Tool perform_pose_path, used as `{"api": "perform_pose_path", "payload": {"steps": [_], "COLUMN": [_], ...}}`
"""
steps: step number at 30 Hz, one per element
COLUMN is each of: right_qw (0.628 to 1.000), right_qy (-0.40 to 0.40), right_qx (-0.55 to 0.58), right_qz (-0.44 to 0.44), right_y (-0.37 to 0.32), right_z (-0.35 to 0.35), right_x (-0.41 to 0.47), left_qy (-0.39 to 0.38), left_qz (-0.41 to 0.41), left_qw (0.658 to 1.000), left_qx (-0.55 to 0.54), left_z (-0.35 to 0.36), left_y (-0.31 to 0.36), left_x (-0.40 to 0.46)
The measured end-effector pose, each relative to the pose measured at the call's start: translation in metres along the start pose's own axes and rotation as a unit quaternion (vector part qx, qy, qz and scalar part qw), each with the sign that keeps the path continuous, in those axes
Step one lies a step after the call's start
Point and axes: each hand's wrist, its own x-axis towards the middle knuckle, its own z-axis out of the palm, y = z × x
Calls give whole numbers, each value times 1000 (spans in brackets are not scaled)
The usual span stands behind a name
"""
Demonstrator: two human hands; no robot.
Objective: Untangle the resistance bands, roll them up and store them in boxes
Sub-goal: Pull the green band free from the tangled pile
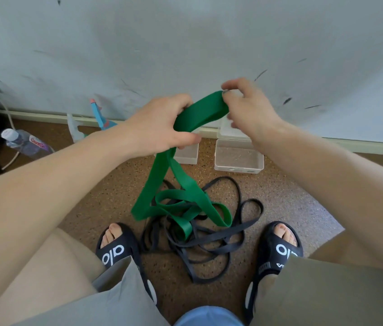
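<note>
Now green band [199, 114] btwn both fingers [226, 96].

Left slide sandal [117, 249]: white "alo". Right slide sandal [279, 248]: white "alo". Plastic bottle [27, 142]: red label, lettering illegible.

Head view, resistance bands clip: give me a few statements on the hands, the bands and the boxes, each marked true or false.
1. Both hands hold the wide green rubber resistance band. True: the left hand grips it and the right hand pinches its upper end.
2. The green band is free of the thin black rubber bands. False: its lower loops lie tangled among them on the floor.
3. The clear plastic box already holds a rolled band. False: no band shows inside it.
4. The black bands lie on the floor between the person's black sandals. True.
5. The plastic water bottle stands upright. False: it lies tilted at the left.
</note>
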Motion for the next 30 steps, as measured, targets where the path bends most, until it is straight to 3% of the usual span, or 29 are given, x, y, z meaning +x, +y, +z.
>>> {"api": "perform_pose_path", "payload": {"steps": [2,5,11,13,16,21,23,26,30], "right_qw": [985,903,801,784,818,906,941,985,984], "right_qy": [36,76,171,136,34,-87,-114,-125,-62], "right_qx": [-94,-233,-395,-377,-312,-276,-213,-13,130], "right_qz": [-142,-353,-417,-474,-482,-308,-236,-119,-105], "right_y": [-1,-1,8,4,1,3,1,-3,-20], "right_z": [5,13,10,15,27,29,28,21,12], "right_x": [-7,-12,-2,-5,-19,-26,-26,-23,-21], "left_qy": [-4,-13,-30,-25,-19,-20,-22,-42,-109], "left_qz": [8,7,7,9,6,1,-10,-21,-26], "left_qw": [1000,1000,999,999,999,999,999,998,992], "left_qx": [28,16,36,42,25,32,35,34,-62], "left_z": [1,-2,-3,-5,-7,-5,-6,-4,13], "left_y": [0,2,1,4,9,10,9,4,-3], "left_x": [1,1,-2,-2,-4,-6,-8,-9,-18]}}
